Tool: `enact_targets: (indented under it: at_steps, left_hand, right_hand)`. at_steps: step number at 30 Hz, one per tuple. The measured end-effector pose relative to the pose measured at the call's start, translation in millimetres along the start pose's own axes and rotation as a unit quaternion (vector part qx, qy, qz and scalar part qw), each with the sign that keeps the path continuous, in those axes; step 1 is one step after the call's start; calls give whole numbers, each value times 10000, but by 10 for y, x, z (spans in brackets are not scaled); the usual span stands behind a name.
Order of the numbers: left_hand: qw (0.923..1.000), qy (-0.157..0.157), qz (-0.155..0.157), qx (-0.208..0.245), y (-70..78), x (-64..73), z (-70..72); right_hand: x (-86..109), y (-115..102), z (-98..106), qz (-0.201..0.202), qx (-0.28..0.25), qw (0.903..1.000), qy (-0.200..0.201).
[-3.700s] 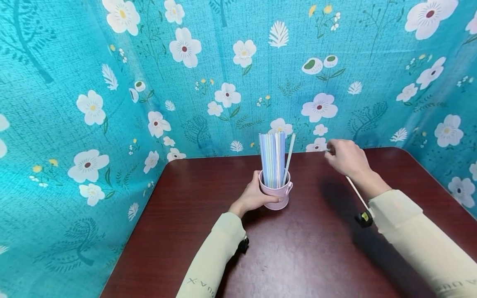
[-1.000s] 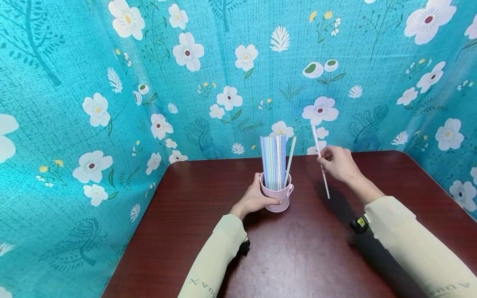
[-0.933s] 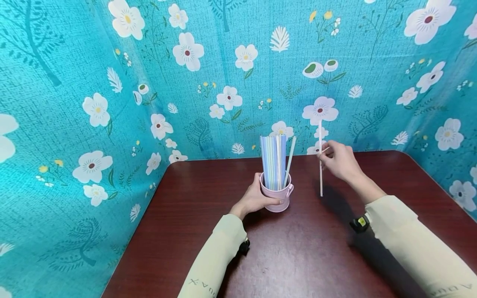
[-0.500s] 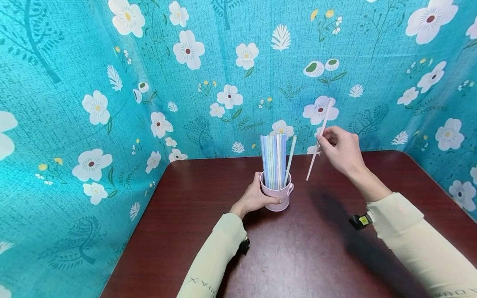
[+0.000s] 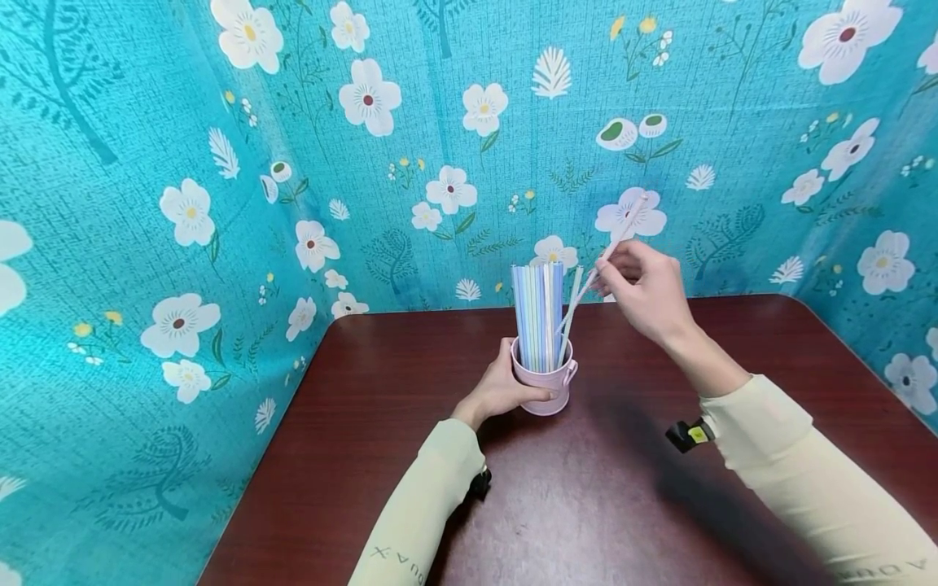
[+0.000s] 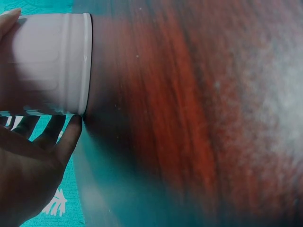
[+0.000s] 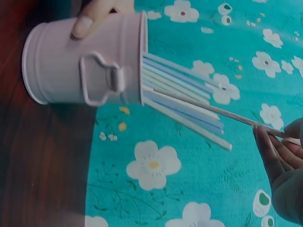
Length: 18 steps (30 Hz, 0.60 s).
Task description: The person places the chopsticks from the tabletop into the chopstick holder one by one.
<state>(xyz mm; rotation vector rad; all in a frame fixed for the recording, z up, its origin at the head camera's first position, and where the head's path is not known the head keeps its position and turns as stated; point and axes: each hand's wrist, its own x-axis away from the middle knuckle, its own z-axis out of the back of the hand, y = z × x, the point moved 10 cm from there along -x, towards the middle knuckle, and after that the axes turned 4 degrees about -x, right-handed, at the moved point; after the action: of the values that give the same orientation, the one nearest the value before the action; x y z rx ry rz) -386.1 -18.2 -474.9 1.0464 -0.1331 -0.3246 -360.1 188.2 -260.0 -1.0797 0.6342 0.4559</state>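
Note:
My left hand (image 5: 498, 389) grips a small pale pink bucket (image 5: 544, 397) standing on the table, thumb across its front. Upright inside are several blue, pale green and white straws (image 5: 538, 317). One green straw (image 5: 575, 297) leans right, apart from the bunch. Above and right of the rim, my right hand (image 5: 648, 293) pinches a pale pink straw (image 5: 623, 228) slanting down to the left. In the right wrist view that pink straw (image 7: 208, 106) reaches the bucket's mouth among the others; its lower tip is hidden. The left wrist view has the bucket's side (image 6: 42, 61) and base.
A dark red-brown table (image 5: 410, 366) lies beneath. Just behind its far edge hangs a turquoise floral cloth (image 5: 410, 122), which also lines the left and right sides. A black wrist device (image 5: 689, 435) is on my right wrist.
My right hand has moved left with the pink straw, which now tilts further and has its lower end at the bucket. Earlier it was held nearly upright, away from the bucket. My left hand stays put.

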Motion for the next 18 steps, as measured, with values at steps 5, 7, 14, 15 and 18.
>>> enact_targets:
  at_steps: [5,7,14,15,18]
  left_hand:
    - [10000,2,-41,-1,14,15,-4]
    - [10000,18,-47,-9,13,15,-4]
    - [10000,34,-70,18,16,7,5]
    - [10000,26,-68,17,15,6,4]
    - [10000,0,-46,1,7,6,1]
  right_hand:
    - [60,-20,-222,43,28,9991,-424]
    - [77,-23,-300,27,-29,9982,-600]
    - [139,60,-552,-232,86,9909,-1324]
    - [151,81,-588,-288,123,9893,-1425]
    - [194,147,-691,-415,320,9842,-1692]
